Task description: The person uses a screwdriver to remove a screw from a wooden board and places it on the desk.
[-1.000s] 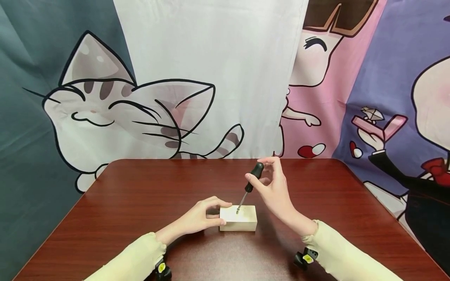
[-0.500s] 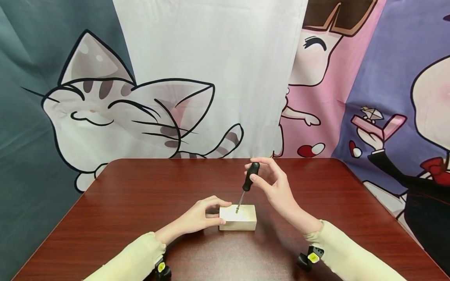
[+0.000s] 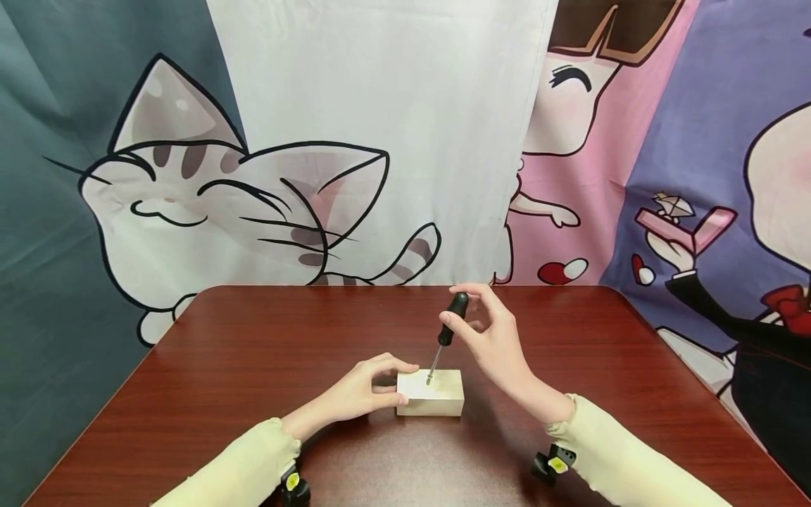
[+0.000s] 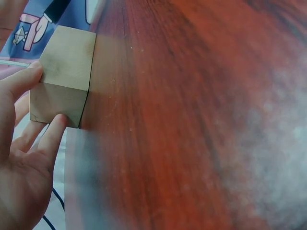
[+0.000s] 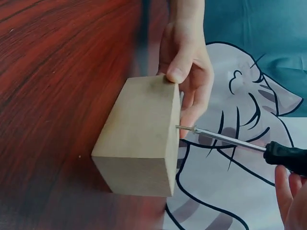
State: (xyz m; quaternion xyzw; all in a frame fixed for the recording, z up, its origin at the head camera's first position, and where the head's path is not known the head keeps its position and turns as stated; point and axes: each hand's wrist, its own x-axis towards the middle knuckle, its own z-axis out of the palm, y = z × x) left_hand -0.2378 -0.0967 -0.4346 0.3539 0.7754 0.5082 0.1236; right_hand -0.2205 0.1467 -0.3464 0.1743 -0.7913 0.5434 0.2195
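Observation:
A pale wooden block (image 3: 437, 407) lies on the table. At its left end, my left hand (image 3: 361, 391) holds it, thumb on the near side and fingers on the far side. My right hand (image 3: 500, 348) grips the black handle of a screwdriver (image 3: 453, 318) with thumb and fingers, above and right of the block. The shaft slants down to a small screw (image 5: 184, 128) that stands partly out of the block's top face. In the right wrist view the screwdriver's tip meets the screw's head. The left wrist view shows the block's end (image 4: 60, 103) between thumb and fingers.
The reddish-brown wooden table (image 3: 285, 324) reaches back to a printed cloth backdrop (image 3: 380, 84) with a cartoon cat. Small black wrist cameras (image 3: 552, 465) sit under both pale sleeves (image 3: 621, 454).
The right thumb shifted on the screwdriver's handle and came back onto it, with the wrist turning out and back. The handle leans slightly further left. Left hand and block stay in place.

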